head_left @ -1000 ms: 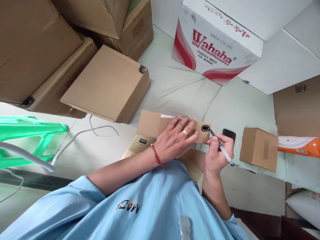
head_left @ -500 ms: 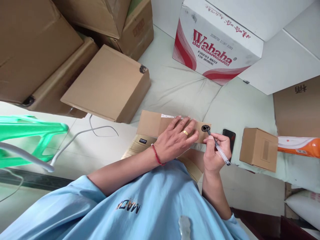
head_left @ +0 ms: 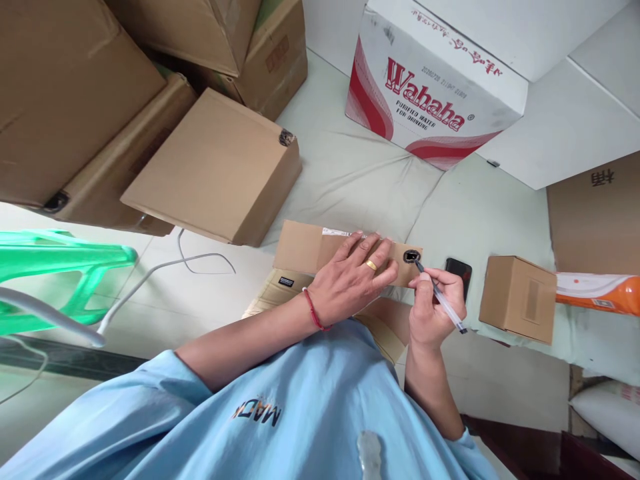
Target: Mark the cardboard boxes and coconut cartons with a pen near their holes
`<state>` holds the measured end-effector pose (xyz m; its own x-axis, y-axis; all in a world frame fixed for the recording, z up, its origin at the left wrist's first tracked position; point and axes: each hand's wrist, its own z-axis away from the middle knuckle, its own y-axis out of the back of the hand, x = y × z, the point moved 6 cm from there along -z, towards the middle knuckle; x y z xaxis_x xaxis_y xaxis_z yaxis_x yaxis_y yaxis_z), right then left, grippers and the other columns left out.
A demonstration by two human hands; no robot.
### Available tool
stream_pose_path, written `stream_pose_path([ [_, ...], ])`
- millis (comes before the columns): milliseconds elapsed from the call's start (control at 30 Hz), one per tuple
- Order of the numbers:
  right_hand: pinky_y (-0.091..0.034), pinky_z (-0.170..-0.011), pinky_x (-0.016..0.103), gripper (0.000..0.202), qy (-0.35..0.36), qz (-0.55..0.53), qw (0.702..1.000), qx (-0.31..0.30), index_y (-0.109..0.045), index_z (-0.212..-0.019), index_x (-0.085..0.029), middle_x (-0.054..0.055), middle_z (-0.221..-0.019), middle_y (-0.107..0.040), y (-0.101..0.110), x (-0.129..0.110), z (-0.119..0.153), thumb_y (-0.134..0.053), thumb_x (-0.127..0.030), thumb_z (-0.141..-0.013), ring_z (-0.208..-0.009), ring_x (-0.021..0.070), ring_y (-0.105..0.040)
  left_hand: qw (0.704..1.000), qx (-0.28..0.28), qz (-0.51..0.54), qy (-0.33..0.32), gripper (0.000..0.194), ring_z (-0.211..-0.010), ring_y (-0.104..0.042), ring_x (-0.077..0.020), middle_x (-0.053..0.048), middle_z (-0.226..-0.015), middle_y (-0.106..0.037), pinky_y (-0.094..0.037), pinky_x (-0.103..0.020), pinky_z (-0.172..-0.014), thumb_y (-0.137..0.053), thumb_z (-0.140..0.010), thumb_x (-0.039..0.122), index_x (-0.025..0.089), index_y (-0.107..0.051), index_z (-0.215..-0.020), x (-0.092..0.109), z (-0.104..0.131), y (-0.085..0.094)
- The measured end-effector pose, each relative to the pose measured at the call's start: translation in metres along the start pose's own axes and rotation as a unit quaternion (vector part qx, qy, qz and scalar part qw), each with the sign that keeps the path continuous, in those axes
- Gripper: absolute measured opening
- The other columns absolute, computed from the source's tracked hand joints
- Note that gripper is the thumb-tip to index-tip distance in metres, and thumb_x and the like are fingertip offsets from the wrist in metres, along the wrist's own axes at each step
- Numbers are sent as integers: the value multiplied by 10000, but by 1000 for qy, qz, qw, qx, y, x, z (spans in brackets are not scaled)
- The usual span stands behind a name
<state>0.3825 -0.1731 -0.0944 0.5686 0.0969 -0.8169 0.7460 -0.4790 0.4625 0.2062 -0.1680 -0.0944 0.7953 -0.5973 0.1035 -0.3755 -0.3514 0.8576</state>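
My left hand (head_left: 353, 275) lies flat with its fingers spread across a narrow brown cardboard piece (head_left: 299, 247), pressing on it near my lap. My right hand (head_left: 435, 303) pinches a clear-barrelled pen (head_left: 449, 308) with a black end, its tip at the edge of a dark oval mark (head_left: 411, 257) near the cardboard's right end. Whether that oval is a drawn patch or a hole, I cannot tell. A white printed strip (head_left: 336, 232) shows along the far edge, partly under my left fingers. Just right of my right hand lies a black phone (head_left: 459, 275).
A small brown box (head_left: 517, 298) and an orange-and-white package (head_left: 597, 293) sit at the right. A white-and-red water carton (head_left: 430, 87) stands at the back. Brown boxes (head_left: 215, 163) are stacked at the left, above a green plastic stool (head_left: 65, 273) and a grey cable (head_left: 145, 283).
My right hand and the pen have shifted slightly right, the pen tip moving from inside the dark oval to its lower right edge. My left hand and the cardboard stay put.
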Motion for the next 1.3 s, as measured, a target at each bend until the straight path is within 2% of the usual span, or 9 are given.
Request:
stream_pose_path([
  [233, -552, -616, 289, 164, 4, 3, 999, -37, -703, -928, -208, -25, -658, -681, -1, 1, 3, -689, -368, -961, -586, 157, -670, 1000, 8, -1, -2, 244, -1370, -695, -351, -161, -1475, -718, -544, -537, -1176, -683, -1024, 252, 206, -706, -1263, 0, -1, 2],
  [467, -565, -636, 293, 148, -6, 5, 1000, 28, -685, -951, -205, -25, -674, -681, 6, 5, 1, -669, -352, -957, -597, 155, -674, 1000, 0, 1, 2, 240, -1377, -687, -356, -163, -1495, -706, -530, -542, -1188, -682, -1026, 264, 204, -705, -1257, 0, -1, 0],
  [667, -603, -719, 340, 290, -1, 2, 998, 59, -694, -1145, -194, 35, -861, -754, 12, 21, -2, -672, -446, -1003, -739, 191, -751, 1000, -7, -1, 4, 250, -1381, -683, -363, -169, -1501, -701, -526, -550, -1194, -673, -1018, 244, 201, -712, -1262, 1, -1, 0],
  [800, -605, -841, 373, 294, 30, 122, 992, 21, -736, -1147, -189, 80, -983, -799, 15, 42, -6, -633, -431, -1016, -856, 212, -767, 1000, -17, 17, 5, 291, -1402, -662, -367, -193, -1519, -681, -498, -567, -1220, -707, -994, 238, 194, -716, -1281, 0, 0, -2],
  [933, -580, -946, 432, 320, 76, 200, 975, -68, -736, -1193, -181, 122, -1062, -789, 11, 65, -5, -543, -373, -1025, -995, 258, -732, 1000, -23, 12, 1, 317, -1411, -655, -366, -194, -1525, -677, -496, -566, -1226, -710, -992, 247, 198, -714, -1305, 0, 0, -2],
  [1033, -559, -979, 474, 438, 70, 247, 957, -136, -691, -1351, -169, 132, -1084, -774, 6, 82, 1, -485, -292, -984, -1007, 279, -682, 1000, -23, 0, 1, 299, -1394, -670, -371, -178, -1517, -689, -519, -562, -1209, -698, -1006, 270, 200, -720, -1296, 0, -1, -2],
  [1100, -549, -996, 488, 546, 56, 260, 953, -148, -616, -1475, -160, 141, -1147, -765, 9, 90, 3, -484, -265, -956, -1024, 286, -664, 1000, -24, 3, 3, 293, -1393, -672, -373, -181, -1518, -689, -521, -564, -1208, -701, -1008, 276, 196, -723, -1288, 0, -1, -1],
  [1200, -492, -1103, 566, 658, 37, 297, 949, -98, -510, -1586, -118, 204, -1315, -724, 28, 102, 1, -533, -351, -971, -1172, 342, -643, 999, -29, 13, 3, 293, -1409, -660, -370, -196, -1531, -677, -505, -572, -1222, -718, -998, 270, 195, -728, -1281, 0, -1, -2],
  [1300, -378, -1213, 671, 880, -6, 348, 935, -65, -399, -1652, -33, 324, -1516, -600, 53, 120, 1, -569, -579, -983, -1400, 450, -547, 1000, -28, 10, 3, 283, -1407, -663, -367, -192, -1530, -680, -506, -568, -1225, -716, -993, 252, 196, -733, -1270, 0, -1, -2],
])
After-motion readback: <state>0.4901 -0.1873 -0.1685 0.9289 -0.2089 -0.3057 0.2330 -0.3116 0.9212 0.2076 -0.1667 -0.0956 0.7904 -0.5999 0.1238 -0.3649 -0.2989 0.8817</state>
